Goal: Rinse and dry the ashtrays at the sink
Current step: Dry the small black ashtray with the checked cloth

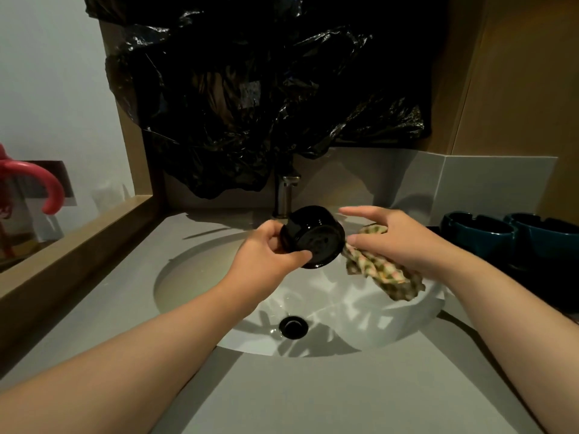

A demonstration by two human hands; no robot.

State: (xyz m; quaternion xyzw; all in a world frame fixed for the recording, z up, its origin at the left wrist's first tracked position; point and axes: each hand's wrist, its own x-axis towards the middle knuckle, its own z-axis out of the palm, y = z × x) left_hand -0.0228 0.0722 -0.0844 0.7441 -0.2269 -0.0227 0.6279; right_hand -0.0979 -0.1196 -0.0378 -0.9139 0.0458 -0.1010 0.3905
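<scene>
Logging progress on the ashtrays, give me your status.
Left hand grips black ashtray over sink, underside showing. Right hand holds checked cloth beside it. Two teal ashtrays wait on right. Nothing obstructing.

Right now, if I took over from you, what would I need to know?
Left hand: grip shut on a black ashtray, tipped on its side over the sink.
Right hand: holds a checked cloth beside it, forefinger stretched out.
Two teal ashtrays sit on the counter at the right.
No water seen running. Whether the black one is dry, I cannot tell.
Left: finish wiping it, then check the teal ones.
</scene>
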